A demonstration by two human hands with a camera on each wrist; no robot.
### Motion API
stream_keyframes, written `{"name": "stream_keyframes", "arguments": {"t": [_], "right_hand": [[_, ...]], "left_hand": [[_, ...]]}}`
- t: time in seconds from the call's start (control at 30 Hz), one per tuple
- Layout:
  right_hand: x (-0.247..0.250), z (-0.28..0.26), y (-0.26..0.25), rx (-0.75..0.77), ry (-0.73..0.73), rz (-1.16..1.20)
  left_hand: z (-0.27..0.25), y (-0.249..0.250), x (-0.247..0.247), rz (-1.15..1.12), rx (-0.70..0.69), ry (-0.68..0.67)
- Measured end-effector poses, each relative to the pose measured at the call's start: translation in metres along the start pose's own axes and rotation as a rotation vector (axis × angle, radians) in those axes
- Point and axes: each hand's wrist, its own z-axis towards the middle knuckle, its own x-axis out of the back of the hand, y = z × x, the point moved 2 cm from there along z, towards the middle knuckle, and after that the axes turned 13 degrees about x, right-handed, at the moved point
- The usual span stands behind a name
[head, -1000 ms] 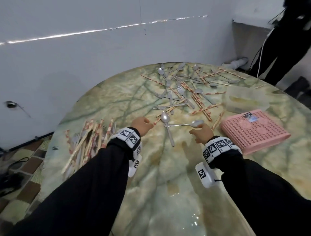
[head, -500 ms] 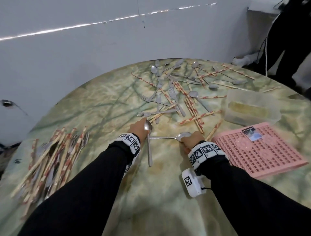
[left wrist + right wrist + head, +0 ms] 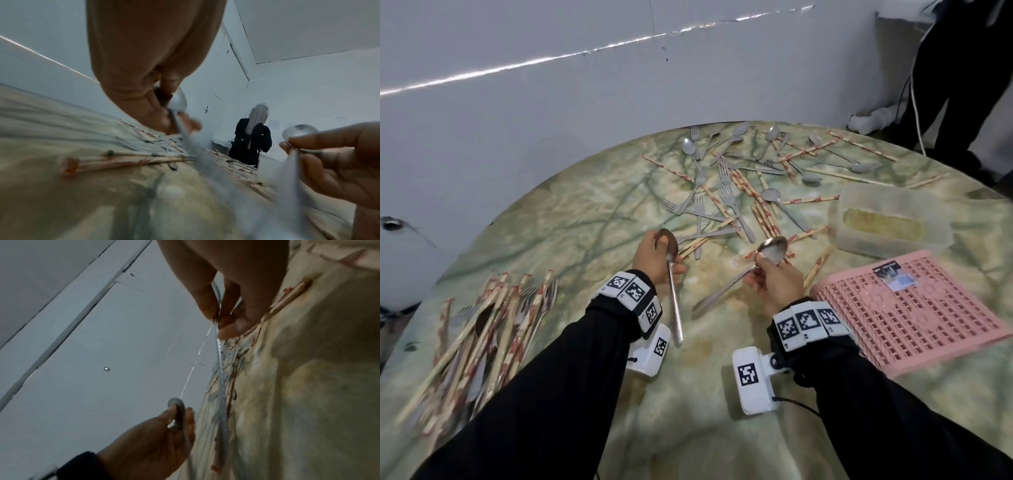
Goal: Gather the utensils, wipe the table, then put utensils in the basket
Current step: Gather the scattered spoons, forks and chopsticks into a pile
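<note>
worktop (image 3: 571, 219): round, green marble | far side: scattered forks, spoons, wrapped chopsticks (image 3: 726, 192) | left edge: gathered pile (image 3: 482, 329) | right: pink basket (image 3: 914, 308), clear container (image 3: 890, 219)

Both arms in black sleeves reach forward, each wrist with a band of printed markers and a white camera box under it. The left hand (image 3: 654, 257) is raised, knuckles up, and its fingers (image 3: 148, 104) and thumb pinch the neck of a spoon (image 3: 672, 274), the handle pointing back past the wrist. The right hand (image 3: 777, 284) is turned palm-up, and its fingertips (image 3: 207, 305) pinch a second spoon (image 3: 763, 260) just below the bowl
</note>
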Motion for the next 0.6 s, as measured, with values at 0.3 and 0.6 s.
{"name": "stream_keyframes", "arguments": {"t": [0.3, 0.6], "right_hand": [[-0.012, 0.031, 0.003, -0.001, 0.08, -0.178], [-0.02, 0.061, 0.011, 0.022, 0.236, -0.222]], "left_hand": [[0.02, 0.01, 0.005, -0.074, 0.028, 0.05], [0.046, 0.019, -0.004, -0.363, 0.037, 0.199]]}}
